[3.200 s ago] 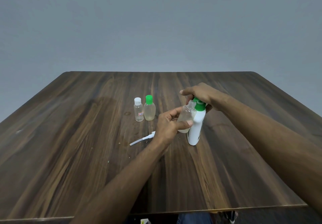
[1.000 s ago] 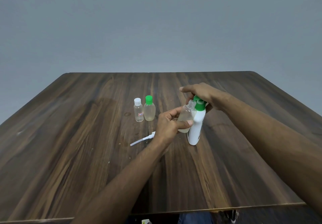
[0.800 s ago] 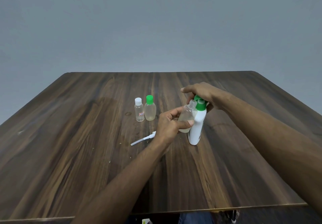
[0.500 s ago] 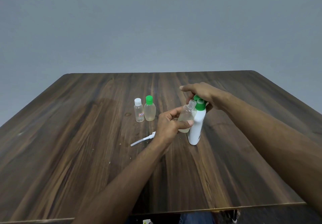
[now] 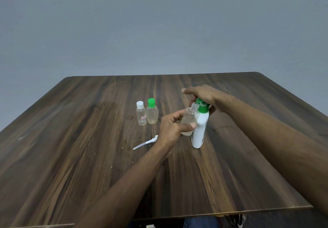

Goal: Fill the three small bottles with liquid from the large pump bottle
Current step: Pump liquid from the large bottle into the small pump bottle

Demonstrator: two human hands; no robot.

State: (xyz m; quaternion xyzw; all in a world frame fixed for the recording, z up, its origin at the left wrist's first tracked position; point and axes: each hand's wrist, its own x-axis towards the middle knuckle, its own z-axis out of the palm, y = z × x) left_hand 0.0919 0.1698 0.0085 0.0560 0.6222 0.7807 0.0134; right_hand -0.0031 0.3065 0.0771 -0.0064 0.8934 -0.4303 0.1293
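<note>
Open vial is gripped by left hand, tilted to pump bottle; pump head is pressed under closed right hand for dispensing.

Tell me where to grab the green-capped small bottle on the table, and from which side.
Take the green-capped bottle by its oval body, below the cap, coming from its right. It stands upright, and the white-capped bottle stands close on its left, leaving little room there. The right side faces bare table.

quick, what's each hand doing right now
Left hand: closed around the uncapped small bottle.
Right hand: closed over the pump bottle top.
</note>
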